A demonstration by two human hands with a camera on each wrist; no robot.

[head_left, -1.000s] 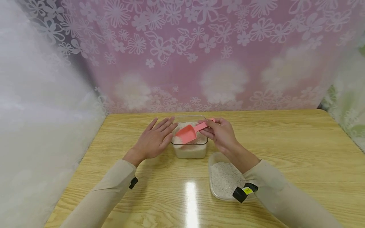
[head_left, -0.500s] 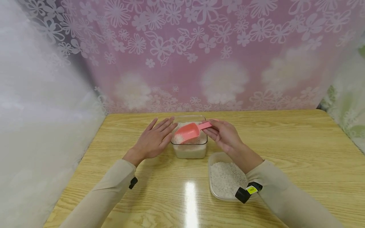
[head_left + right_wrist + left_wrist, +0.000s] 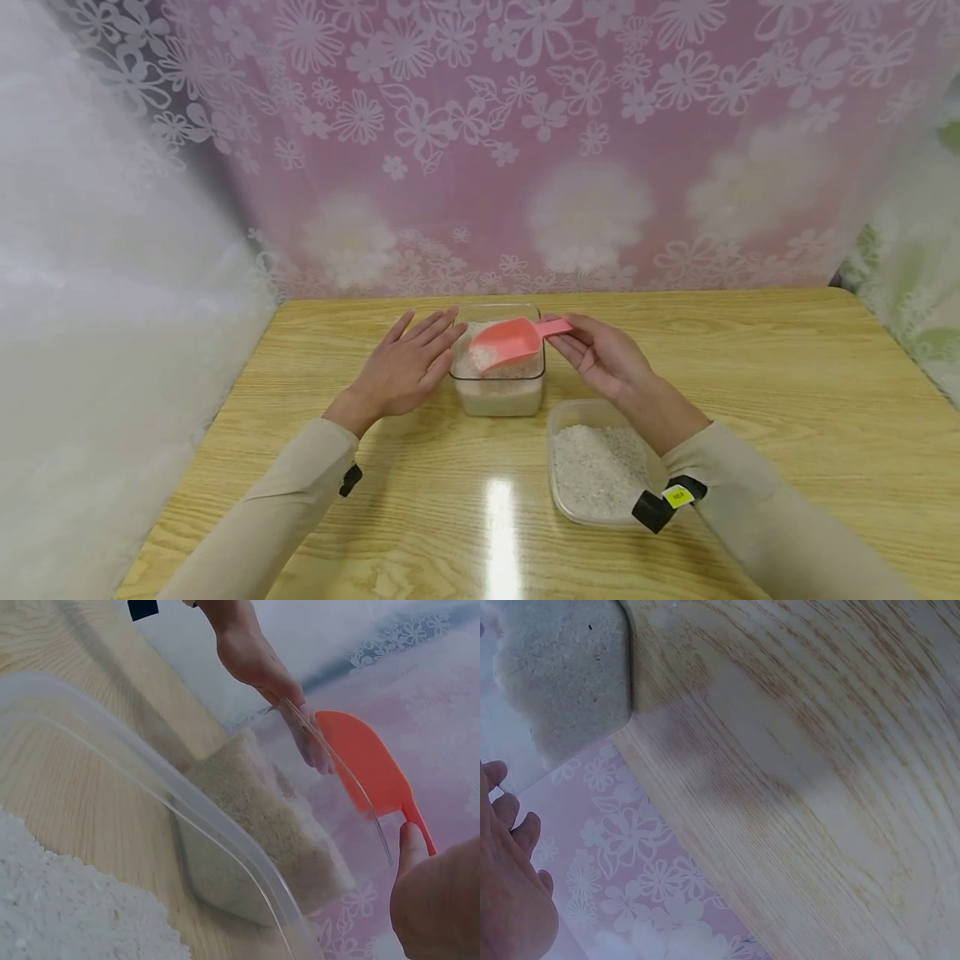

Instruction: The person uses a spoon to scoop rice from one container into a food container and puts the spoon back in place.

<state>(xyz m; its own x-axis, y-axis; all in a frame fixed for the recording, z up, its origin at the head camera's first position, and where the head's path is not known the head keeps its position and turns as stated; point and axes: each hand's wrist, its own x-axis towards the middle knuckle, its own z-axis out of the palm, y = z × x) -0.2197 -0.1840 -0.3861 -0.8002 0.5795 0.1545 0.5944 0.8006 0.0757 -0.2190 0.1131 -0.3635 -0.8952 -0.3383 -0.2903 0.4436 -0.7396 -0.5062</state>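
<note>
My right hand point(image 3: 611, 362) pinches the handle of a pink scoop point(image 3: 519, 335). Some white grains, rice by their look, lie at the scoop's front lip. The scoop is over a clear square container point(image 3: 501, 402), partly filled with pale rice point(image 3: 247, 825). On the container's left side, my left hand point(image 3: 405, 371) lies with fingers straight, their tips at its rim. In the left wrist view that hand point(image 3: 510, 892) shows only at the edge. Nearer to me, below the right forearm, a plastic tub point(image 3: 555, 479) holds more rice point(image 3: 596, 471).
A wooden table point(image 3: 420, 508) carries both containers. A pink flowered curtain point(image 3: 480, 167) hangs along its back edge, with pale cloth point(image 3: 127, 317) at the left. The tub stands close to the container's front right corner.
My right hand and the scoop have shifted to the right and slightly up, with the scoop turned closer to level. The left hand and both containers stay put.
</note>
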